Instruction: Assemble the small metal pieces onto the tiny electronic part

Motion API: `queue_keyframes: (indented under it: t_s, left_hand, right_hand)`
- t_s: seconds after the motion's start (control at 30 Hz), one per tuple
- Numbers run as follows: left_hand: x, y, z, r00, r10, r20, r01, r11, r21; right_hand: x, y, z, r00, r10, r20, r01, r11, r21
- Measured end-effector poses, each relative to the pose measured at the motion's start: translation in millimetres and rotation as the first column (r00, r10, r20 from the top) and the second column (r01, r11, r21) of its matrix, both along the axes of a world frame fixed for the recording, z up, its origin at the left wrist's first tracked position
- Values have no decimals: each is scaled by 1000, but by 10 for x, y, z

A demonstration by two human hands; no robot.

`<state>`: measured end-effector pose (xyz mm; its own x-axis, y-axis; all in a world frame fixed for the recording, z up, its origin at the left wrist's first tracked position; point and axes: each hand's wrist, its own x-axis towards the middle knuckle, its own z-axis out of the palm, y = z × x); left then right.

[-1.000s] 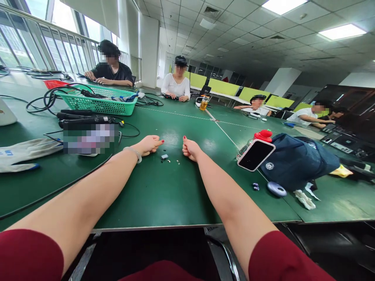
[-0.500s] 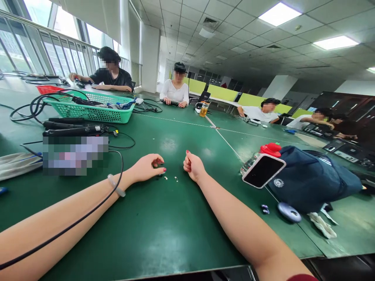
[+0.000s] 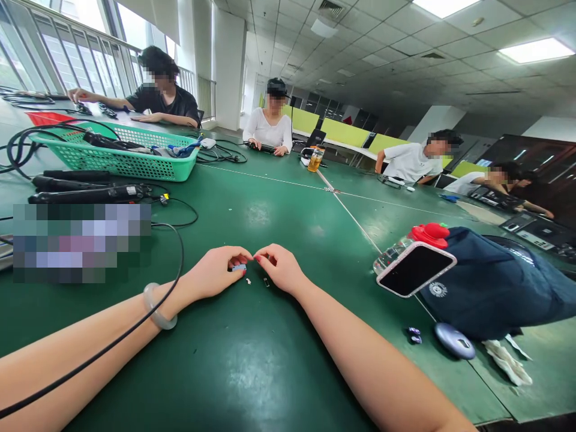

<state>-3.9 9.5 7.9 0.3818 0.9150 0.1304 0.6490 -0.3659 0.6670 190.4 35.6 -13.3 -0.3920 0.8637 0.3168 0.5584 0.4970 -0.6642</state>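
My left hand [image 3: 220,270] rests low over the green table [image 3: 216,336], its thumb and fingers closed around a small grey-blue rectangular piece [image 3: 239,268]. Facing it, my right hand [image 3: 279,267] is pinched, its fingertips close to those of the left; whatever is between them is too small to make out. On the tabletop just below the fingertips lie a tiny white piece [image 3: 249,281] and a small dark piece with a light edge [image 3: 266,282]. A pale bracelet [image 3: 157,309] circles my left wrist, and a black cable [image 3: 130,327] runs across that forearm.
Left are a green basket [image 3: 157,162] with cables and black rod-like devices [image 3: 90,195]. Right are a phone [image 3: 416,270] leaning on a red-capped bottle [image 3: 391,255], a navy bag [image 3: 486,288], a purple oval case [image 3: 454,341] and crumpled tissue [image 3: 508,363]. Several people sit around.
My right hand has moved left until its fingertips nearly meet the left hand's. The grey-blue piece now shows in my left hand. The view has shifted slightly.
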Motion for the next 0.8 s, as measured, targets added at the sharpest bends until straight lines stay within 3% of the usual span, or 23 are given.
queue_keyframes:
  t_s: [0.23, 0.43, 0.6, 0.8]
  left_hand:
    - [-92, 113, -13, 966, 162, 200, -145, 984, -100]
    - [-116, 115, -26, 942, 228, 247, -167, 955, -247]
    - [-70, 123, -91, 899, 237, 369, -107, 934, -340]
    - [-71, 116, -74, 918, 254, 303, -153, 935, -319]
  right_hand:
    - [14, -99, 69, 991, 100, 86, -106, 992, 72]
    - [-16, -270, 145, 957, 56, 285, -83, 993, 83]
    - [-110, -324, 134, 923, 66, 378, -89, 995, 43]
    - [-104, -323, 124, 926, 67, 373, -107, 990, 88]
